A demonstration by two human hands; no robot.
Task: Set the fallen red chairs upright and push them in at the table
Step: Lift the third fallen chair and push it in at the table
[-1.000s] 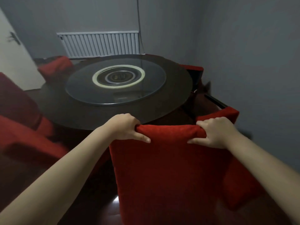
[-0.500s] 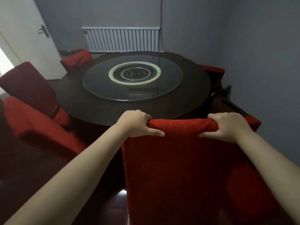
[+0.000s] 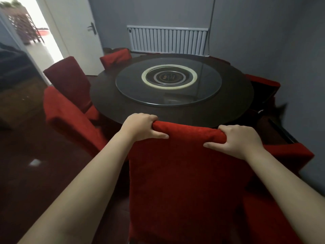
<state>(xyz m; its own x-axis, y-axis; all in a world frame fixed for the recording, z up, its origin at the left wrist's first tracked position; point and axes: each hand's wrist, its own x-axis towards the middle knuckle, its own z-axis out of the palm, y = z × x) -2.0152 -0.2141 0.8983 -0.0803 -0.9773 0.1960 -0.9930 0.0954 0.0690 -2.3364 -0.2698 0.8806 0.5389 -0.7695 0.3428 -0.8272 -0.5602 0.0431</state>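
Within left grip [image 3: 142, 128], right grip [image 3: 239, 140]: chairback [image 3: 186, 138]

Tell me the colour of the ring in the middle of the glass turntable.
Pale cream, on the ring of the turntable, seen in the head view.

I am in a small dining room, laid out like a private banquet room. A large round dark wooden table [image 3: 103, 92] fills the middle in front of me, with a round glass turntable [image 3: 131, 88] lying on its top. Red fabric-covered chairs [image 3: 184, 173] are set around it, near, left, right and far. A white ribbed radiator [image 3: 167, 40] hangs on the far grey wall [image 3: 158, 11]. At the far left a white door [image 3: 75, 32] stands open onto a bright space.
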